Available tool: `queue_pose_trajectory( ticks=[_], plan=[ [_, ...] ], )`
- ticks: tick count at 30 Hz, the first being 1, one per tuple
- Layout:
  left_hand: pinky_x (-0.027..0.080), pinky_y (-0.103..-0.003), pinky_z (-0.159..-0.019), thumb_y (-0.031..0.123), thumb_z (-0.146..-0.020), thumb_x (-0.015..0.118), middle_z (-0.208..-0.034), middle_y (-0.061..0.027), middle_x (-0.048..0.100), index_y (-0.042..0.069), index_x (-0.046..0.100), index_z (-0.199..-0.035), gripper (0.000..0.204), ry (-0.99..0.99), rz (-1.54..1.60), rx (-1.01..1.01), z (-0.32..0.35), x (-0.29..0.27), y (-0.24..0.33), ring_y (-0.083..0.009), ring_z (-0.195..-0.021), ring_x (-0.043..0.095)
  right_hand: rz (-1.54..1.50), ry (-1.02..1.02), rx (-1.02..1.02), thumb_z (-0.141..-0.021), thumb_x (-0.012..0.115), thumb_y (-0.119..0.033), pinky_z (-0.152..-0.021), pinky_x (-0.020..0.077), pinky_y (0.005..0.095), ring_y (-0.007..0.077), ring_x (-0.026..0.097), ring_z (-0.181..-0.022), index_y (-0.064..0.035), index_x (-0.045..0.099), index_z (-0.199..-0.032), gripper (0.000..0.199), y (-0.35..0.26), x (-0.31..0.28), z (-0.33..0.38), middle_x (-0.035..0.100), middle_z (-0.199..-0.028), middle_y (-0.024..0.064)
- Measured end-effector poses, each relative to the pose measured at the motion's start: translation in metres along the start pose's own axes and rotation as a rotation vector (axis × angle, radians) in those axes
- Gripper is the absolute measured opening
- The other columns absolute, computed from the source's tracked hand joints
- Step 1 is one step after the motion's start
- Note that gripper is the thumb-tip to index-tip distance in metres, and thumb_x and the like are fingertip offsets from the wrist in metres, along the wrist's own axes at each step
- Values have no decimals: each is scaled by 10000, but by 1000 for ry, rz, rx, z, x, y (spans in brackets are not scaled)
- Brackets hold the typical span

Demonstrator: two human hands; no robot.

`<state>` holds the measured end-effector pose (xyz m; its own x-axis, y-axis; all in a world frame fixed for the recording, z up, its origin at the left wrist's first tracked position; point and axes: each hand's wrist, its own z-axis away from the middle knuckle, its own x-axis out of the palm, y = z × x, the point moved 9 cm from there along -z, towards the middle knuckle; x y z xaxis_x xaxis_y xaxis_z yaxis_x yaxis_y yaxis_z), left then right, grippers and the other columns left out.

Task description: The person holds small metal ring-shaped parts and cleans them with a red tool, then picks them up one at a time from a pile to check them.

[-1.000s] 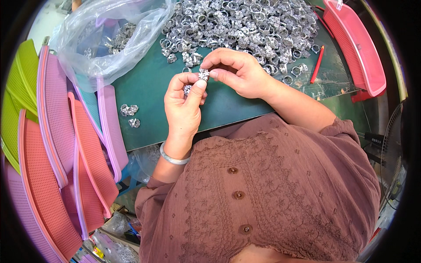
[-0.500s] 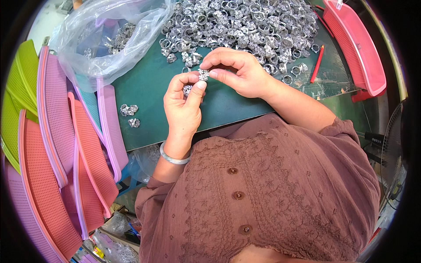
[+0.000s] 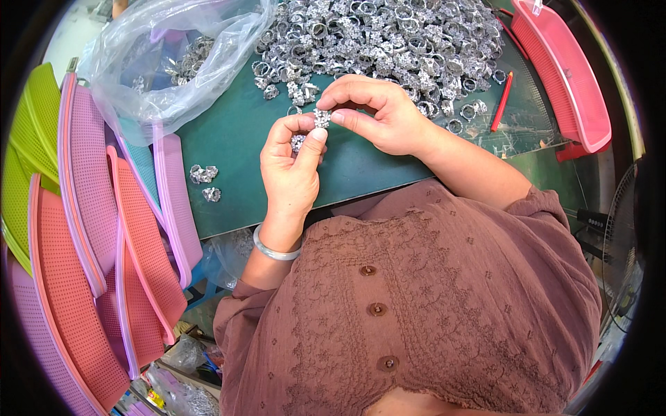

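Observation:
A small sparkly silver ring (image 3: 321,117) is pinched between the fingertips of both hands above a dark green mat (image 3: 229,139). My left hand (image 3: 291,170) also keeps a second silver ring (image 3: 297,142) tucked in its curled fingers; a silver bangle circles that wrist. My right hand (image 3: 381,114) grips the top ring from the right. Just beyond the hands lies a big heap of silver rings (image 3: 374,35).
A clear plastic bag (image 3: 166,62) with more rings sits at the back left. Three loose rings (image 3: 203,179) lie on the mat to the left. Stacked pink, orange and green mesh trays (image 3: 83,229) fill the left side. A pink tray (image 3: 565,76) and a red pen (image 3: 501,102) lie at the right.

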<state>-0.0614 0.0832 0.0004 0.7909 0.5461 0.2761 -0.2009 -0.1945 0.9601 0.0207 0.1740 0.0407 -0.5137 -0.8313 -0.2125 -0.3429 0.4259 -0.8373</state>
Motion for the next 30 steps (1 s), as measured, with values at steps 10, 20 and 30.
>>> queue_pose_trajectory(
  ticks=[10, 20, 30],
  plan=[
    [389, -163, -533, 41, -823, 563, -815, -5, 560, 43, 521, -932, 116, -19, -40, -10, 1, 1, 0, -45, -631, 486, 4, 14, -24, -785, 549, 8, -713, 441, 251, 150, 554, -820, -8, 594, -935, 158, -1, -1, 0, 580, -899, 73],
    [383, -151, -520, 45, -831, 546, -877, -33, 584, 34, 523, -934, 106, -20, -27, -32, 2, 3, 1, -32, -619, 477, -5, 17, -12, -790, 546, 3, -704, 440, 250, 148, 554, -806, -7, 594, -929, 147, -1, -1, 0, 577, -877, 68],
    [391, -153, -535, 47, -836, 538, -883, -33, 587, 32, 524, -943, 109, -31, -43, -29, 3, 4, 0, -30, -626, 479, -12, 17, -27, -782, 549, 15, -702, 440, 252, 151, 552, -799, -4, 596, -918, 146, -2, -2, 0, 576, -864, 71]
  ],
)
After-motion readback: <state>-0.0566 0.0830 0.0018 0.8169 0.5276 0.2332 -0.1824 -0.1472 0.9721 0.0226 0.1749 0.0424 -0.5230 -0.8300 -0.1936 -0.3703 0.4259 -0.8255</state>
